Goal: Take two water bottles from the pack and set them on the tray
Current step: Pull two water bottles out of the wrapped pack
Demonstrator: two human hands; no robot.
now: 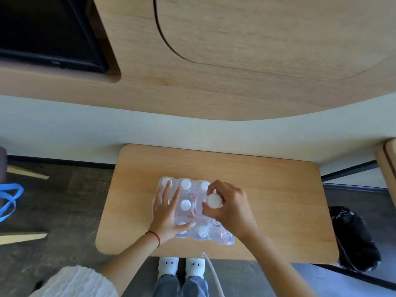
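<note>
A shrink-wrapped pack of clear water bottles (186,205) with white caps sits in the middle of a small wooden table (267,189). My left hand (168,213) lies flat on the pack's left side, fingers spread over the caps. My right hand (230,205) grips the neck of one bottle (213,200) on the pack's right side, and its white cap stands higher than the others. No tray is in view.
A wall and a large wooden panel (235,61) rise behind the table, with a dark screen (42,35) at upper left. A black bag (353,236) lies on the floor to the right, blue straps (9,198) to the left. My white shoes (181,265) show below the table's front edge.
</note>
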